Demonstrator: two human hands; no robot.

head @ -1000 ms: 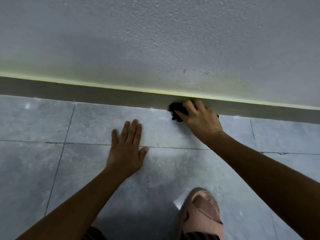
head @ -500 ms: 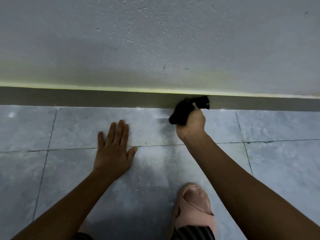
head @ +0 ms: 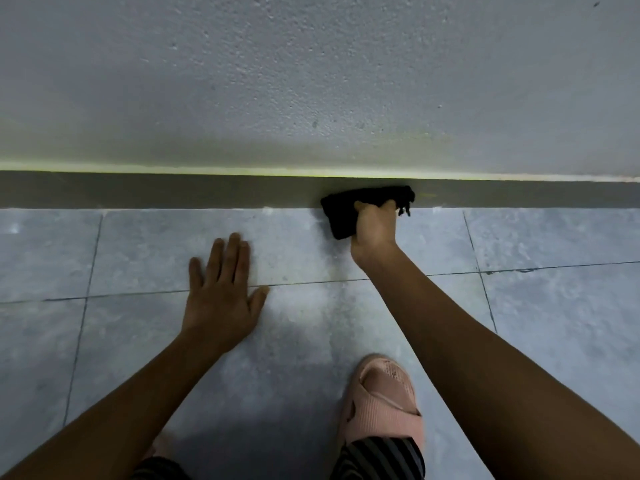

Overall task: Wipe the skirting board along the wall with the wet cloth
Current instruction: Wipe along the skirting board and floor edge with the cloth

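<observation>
Head view — right hand (head: pixel 375 227), black cloth (head: pixel 349 206) against skirting board (head: pixel 173 189).

Bare forearms, pink slide sandal (head: pixel 382 403) — ridged strap, striped dark trousers (head: pixel 377 459)

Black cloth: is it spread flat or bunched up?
Bunched. The black cloth sits crumpled in the right hand, pressed against the skirting board.

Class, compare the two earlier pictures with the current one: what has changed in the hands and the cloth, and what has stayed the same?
The right hand turned from lying over the black cloth to gripping it from below, knuckles toward the camera, so more cloth now shows spread against the skirting board. The grip never let go. The left hand stays flat on the tiled floor; the pink slipper stays planted.
</observation>
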